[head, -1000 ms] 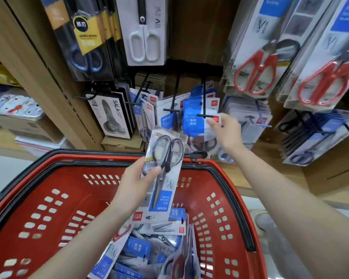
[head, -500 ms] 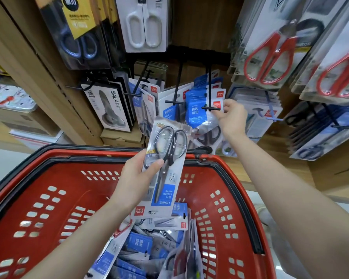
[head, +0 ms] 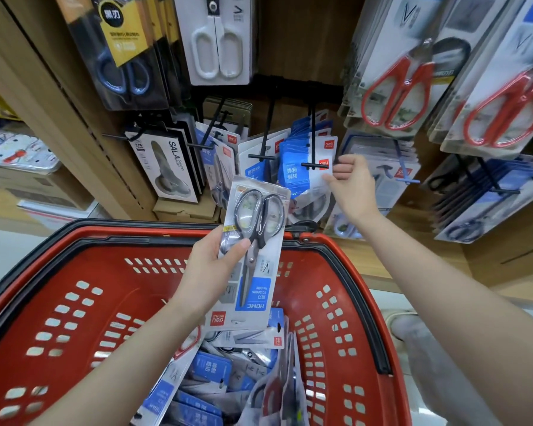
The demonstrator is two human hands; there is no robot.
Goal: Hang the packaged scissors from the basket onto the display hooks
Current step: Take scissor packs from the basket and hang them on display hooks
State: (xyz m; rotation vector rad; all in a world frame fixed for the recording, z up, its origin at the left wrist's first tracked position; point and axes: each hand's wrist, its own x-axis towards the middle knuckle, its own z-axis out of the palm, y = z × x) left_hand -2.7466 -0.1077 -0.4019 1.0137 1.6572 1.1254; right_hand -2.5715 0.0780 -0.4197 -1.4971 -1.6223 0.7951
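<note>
Hanging underway | left grip (head: 210, 272) clamping grey-handled pack (head: 256, 250), unhung | right grip (head: 353, 187) touching hooked pack (head: 302, 182), closure unclear | basket (head: 74, 302) holding many spare packs (head: 210, 373)

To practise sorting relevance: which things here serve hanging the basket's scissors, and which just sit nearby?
Job: left hand, grey-handled scissors pack, red basket, display hook, right hand.
Nearby: red-handled scissors packs, white-handled scissors pack, cardboard boxes.

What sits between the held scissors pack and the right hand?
Head view: a hanging blue-label pack fills the gap between the grey-handled scissors pack held by the left hand and the right hand, which touches it.
</note>
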